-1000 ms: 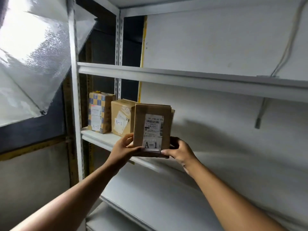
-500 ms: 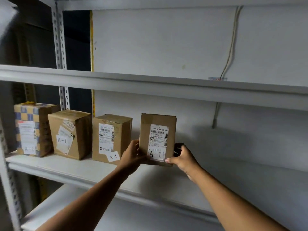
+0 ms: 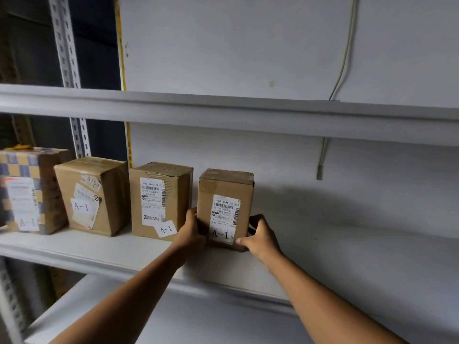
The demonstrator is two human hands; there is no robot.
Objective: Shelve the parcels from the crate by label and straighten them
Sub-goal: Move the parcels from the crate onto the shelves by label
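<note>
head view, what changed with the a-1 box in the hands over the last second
The small A-1 box went from held in front of the shelf to standing on the shelf, at the right end of the row. The left hand and right hand still grip its sides. The three other A-1 parcels stayed put.

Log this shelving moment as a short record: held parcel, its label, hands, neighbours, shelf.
held parcel: brown box, upright on the middle shelf
label: A-1 sticker, facing out
left hand: grips the box's left side
right hand: grips its right lower corner
neighbours: three parcels to the left, each marked A-1; nearest stands apart from the held box
</note>
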